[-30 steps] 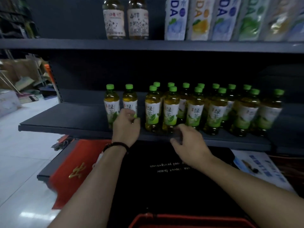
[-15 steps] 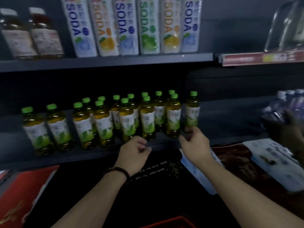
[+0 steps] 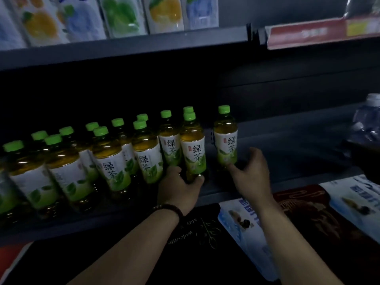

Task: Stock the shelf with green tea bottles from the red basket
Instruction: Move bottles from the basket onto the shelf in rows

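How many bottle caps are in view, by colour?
Green, on green tea bottles: 13
Pale, on a blurred water bottle at far right: 1
Total: 14

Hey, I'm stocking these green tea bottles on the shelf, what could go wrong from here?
1. The left hand grips the front bottle low at its base. Tall and tight against its neighbours, it could tip and knock them over.
2. The lone bottle stands apart beside the open right hand. A careless nudge might topple it off the shelf.
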A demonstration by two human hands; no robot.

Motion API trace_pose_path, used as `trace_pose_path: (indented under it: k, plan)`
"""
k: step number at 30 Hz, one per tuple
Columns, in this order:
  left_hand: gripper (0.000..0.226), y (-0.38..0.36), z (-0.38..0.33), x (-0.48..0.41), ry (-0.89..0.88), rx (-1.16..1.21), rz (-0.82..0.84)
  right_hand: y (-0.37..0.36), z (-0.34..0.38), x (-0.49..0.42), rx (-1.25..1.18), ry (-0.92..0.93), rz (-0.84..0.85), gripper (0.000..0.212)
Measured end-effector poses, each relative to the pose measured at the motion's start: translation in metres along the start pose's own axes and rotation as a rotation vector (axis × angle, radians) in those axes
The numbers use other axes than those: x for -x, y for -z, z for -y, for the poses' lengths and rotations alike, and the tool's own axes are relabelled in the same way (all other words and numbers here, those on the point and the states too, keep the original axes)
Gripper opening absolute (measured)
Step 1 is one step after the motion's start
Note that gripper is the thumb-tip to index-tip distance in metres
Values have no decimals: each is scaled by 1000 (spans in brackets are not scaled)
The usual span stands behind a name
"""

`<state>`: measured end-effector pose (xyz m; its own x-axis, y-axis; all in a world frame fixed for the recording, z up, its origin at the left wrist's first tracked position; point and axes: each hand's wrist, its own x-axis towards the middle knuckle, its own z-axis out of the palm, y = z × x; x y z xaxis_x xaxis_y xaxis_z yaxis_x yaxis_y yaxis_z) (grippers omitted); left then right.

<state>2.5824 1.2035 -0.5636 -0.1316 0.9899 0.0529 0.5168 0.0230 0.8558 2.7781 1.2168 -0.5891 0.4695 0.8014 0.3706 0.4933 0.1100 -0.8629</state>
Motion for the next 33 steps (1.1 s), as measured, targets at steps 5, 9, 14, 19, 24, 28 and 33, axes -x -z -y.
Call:
trace_pose_path:
  k: [5,9,14,19,24,28,33]
  plan:
    - [81,-40,-2,-19,40,-11,-150,-12,-2,-20,-12,32,124,74]
    - [82,-59,-11,-25,176,-74,-180,-20,-4,-22,-59,4,136,55]
    - [64,-62,-15,-26,207,-139,-200,-23,-1,-19,-101,-12,149,56]
    - [59,-56,-7,-20,205,-102,-250,-28,7,-4,-88,40,201,64]
    - [56,-40,-1,-9,144,107,-326,-38,16,15,-97,95,252,54]
    - [46,-36,0,4,97,131,-326,-37,16,17,-41,143,288,42]
    - [58,-37,-2,7,103,164,-287,-43,16,20,-10,148,236,42]
